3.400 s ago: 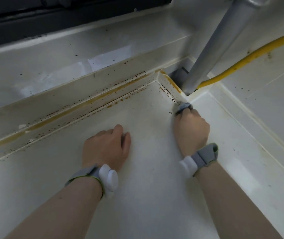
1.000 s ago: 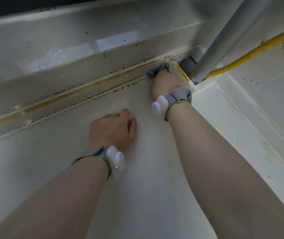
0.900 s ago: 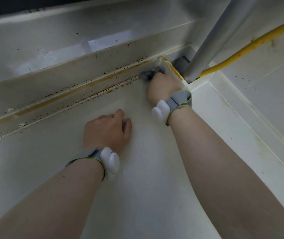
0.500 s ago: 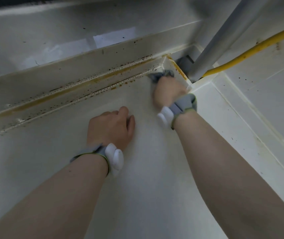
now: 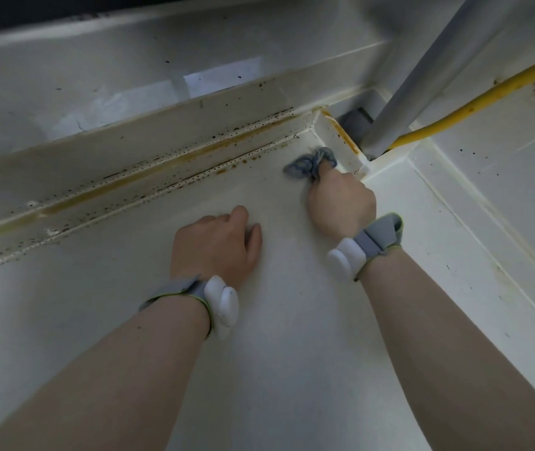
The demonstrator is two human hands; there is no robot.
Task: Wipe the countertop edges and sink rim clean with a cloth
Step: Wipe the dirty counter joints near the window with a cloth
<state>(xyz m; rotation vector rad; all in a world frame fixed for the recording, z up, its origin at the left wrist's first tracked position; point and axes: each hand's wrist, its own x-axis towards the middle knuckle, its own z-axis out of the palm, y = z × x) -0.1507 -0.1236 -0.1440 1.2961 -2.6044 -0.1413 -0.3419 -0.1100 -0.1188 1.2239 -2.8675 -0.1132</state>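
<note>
My right hand is closed around a small grey-blue cloth, pressing it onto the white countertop just in front of the back right corner. The raised back edge of the countertop runs from lower left to that corner and carries brown stains and dark specks. A short stained side strip meets it at the corner. My left hand rests on the countertop with its fingers curled under, holding nothing. Both wrists wear grey bands with white pods.
A grey metal pipe rises slanting from behind the corner. A yellow hose runs from the pipe's foot to the upper right. White tiled wall closes the right side, and a white ledge lies behind the back edge.
My right hand with the cloth went from the side strip into the corner, then drew back toward me, and now sits on the flat countertop. My left hand has stayed put.
</note>
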